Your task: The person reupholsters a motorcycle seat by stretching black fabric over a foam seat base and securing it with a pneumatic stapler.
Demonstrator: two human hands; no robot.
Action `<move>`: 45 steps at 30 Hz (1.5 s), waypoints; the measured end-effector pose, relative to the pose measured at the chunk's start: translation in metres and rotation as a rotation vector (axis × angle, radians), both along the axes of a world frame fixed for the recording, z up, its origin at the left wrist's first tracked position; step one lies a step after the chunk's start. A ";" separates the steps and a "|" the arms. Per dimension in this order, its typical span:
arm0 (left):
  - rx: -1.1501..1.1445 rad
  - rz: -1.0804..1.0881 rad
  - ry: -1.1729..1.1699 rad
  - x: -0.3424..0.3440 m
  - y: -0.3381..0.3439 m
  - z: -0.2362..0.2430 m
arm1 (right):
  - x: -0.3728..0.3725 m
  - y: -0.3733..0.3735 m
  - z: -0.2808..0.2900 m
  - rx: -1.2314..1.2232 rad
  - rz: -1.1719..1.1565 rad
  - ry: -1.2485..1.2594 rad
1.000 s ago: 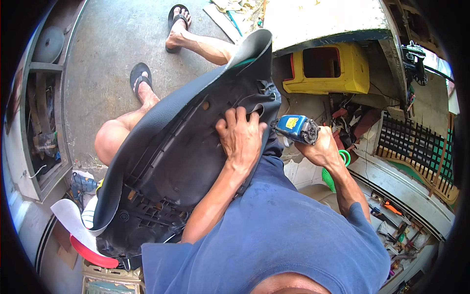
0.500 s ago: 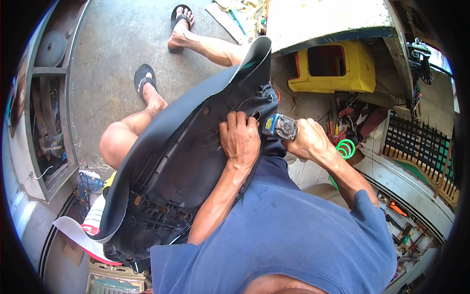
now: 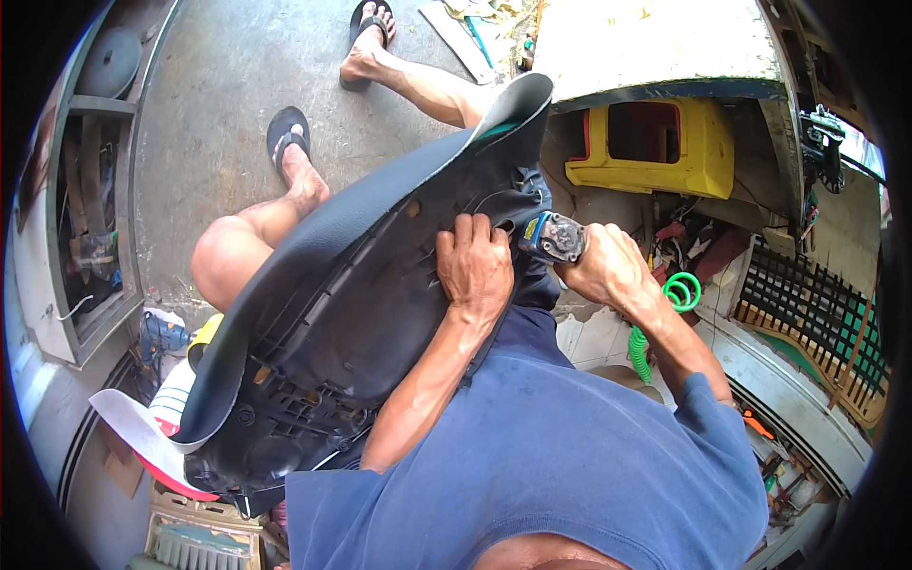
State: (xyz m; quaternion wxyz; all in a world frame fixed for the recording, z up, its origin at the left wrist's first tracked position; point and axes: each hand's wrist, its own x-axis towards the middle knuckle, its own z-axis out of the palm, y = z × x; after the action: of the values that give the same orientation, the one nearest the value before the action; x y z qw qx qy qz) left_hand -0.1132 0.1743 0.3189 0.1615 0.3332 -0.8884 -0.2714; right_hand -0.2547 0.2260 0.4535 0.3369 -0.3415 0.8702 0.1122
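An upturned motorcycle seat lies slantwise across my lap, its dark plastic base [image 3: 356,318] facing up. Loose black seat cover [image 3: 356,201] stands up as a flap along the far side. My left hand [image 3: 477,271] is on the near edge of the seat, fingers curled and pressed down on the cover; the fingertips are partly hidden. In my right hand [image 3: 608,268] is a blue and grey air staple gun [image 3: 558,237], gripped at its handle. Its head is beside the seat edge, just right of my left fingers; whether the nose touches is hidden.
A coiled green air hose [image 3: 639,353] hangs below my right forearm. Under the white-topped table [image 3: 665,43] sits a yellow plastic shell [image 3: 646,171]. Tools [image 3: 788,465] lie at lower right, a power drill [image 3: 163,337] at left, and an open cabinet [image 3: 100,204] stands far left.
My left hand, the staple gun and the upper end of the seat appear slightly farther right and lower; the whole view has shifted a little. Both grips look the same.
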 end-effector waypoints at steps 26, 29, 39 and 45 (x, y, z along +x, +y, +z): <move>-0.067 0.078 0.004 -0.009 -0.013 0.013 | -0.030 0.001 0.017 -0.127 0.031 -0.101; -0.072 0.090 0.003 -0.008 -0.012 0.009 | -0.028 0.001 0.010 -0.129 0.038 -0.061; -0.047 0.096 -0.029 -0.001 -0.013 0.009 | -0.026 -0.011 0.007 -0.052 0.009 -0.136; -0.053 0.088 -0.038 0.001 -0.008 0.002 | -0.011 -0.014 0.003 -0.088 0.000 -0.044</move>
State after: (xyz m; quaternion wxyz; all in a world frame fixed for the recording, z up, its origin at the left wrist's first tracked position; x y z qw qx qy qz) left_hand -0.1121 0.1665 0.3205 0.1654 0.3726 -0.8827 -0.2339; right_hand -0.2660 0.2124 0.4565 0.3406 -0.3586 0.8666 0.0663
